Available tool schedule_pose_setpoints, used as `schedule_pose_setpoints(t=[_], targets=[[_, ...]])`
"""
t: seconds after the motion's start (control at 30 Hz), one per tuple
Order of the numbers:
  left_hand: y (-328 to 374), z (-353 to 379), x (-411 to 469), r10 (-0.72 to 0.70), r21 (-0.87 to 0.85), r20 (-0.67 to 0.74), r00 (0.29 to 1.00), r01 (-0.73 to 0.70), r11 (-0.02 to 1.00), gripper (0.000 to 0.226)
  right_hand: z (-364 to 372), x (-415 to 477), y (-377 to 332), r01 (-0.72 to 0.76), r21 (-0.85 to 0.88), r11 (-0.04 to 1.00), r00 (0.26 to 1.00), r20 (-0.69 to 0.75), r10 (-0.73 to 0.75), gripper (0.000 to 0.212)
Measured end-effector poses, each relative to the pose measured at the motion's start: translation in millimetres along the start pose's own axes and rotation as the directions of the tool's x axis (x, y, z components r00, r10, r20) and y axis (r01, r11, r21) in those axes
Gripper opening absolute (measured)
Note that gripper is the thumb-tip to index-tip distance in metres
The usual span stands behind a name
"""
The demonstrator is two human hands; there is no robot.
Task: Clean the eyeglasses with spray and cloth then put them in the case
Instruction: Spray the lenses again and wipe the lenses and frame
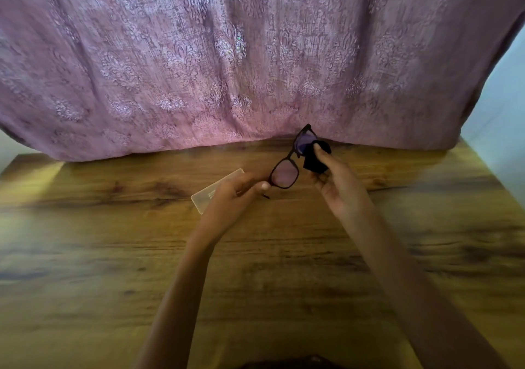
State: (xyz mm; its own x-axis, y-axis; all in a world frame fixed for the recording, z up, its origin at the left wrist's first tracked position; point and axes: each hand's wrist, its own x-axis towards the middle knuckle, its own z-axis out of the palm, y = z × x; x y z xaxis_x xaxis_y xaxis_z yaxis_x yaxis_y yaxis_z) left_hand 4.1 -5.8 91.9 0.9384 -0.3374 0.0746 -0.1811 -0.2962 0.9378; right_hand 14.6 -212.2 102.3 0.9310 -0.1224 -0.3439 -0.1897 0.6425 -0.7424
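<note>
Dark-framed eyeglasses (285, 173) hang tilted above the wooden table (113, 255), one lens low and near, the other high and far. My left hand (237, 191) pinches the near end of the frame. My right hand (335, 181) holds a black cloth (314, 164) pressed against the far lens, with the thumb on top of the cloth. A translucent flat case (211, 195) lies on the table behind my left hand, partly hidden by it. No spray bottle is in view.
A pink patterned curtain (227, 56) hangs along the table's far edge. A pale wall (505, 107) shows at the right, past the table's right edge. Both forearms reach in from the bottom of the view.
</note>
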Motion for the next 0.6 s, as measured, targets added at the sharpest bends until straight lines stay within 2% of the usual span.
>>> schedule_pose_setpoints(t=[0.1,0.2,0.27,0.37,0.5,0.6], targets=[[1.5,-0.3,3.2,0.059,0.044,-0.008,0.998,-0.059,0.997,0.017,1.6,3.1,-0.1,-0.036,0.055,0.998,0.999,-0.017,0.037,0.021],[3.2,0.8,7.1,0.079,0.053,-0.049,0.996,-0.076,0.996,0.02,2.9,4.8,0.6,-0.047,0.086,0.995,0.999,-0.009,0.048,0.03],[3.3,1.9,9.1,0.058,0.034,-0.091,0.994,-0.055,0.998,0.014,2.7,5.3,0.2,-0.043,0.07,0.997,0.999,0.016,0.042,0.038],[7.1,2.5,11.6,-0.041,-0.07,-0.159,0.986,0.03,0.997,0.014,0.4,3.2,2.3,-0.042,-0.038,0.998,0.997,0.059,0.044,0.037],[13.5,4.6,14.6,-0.168,-0.284,-0.126,0.978,0.126,0.95,0.022,-0.4,-7.7,11.8,-0.02,-0.242,0.97,0.991,0.122,0.051,0.044],[14.9,7.0,18.5,-0.208,-0.361,-0.131,0.969,0.149,0.921,0.027,1.0,-15.4,18.0,0.02,-0.319,0.947,0.982,0.184,0.041,0.043]])
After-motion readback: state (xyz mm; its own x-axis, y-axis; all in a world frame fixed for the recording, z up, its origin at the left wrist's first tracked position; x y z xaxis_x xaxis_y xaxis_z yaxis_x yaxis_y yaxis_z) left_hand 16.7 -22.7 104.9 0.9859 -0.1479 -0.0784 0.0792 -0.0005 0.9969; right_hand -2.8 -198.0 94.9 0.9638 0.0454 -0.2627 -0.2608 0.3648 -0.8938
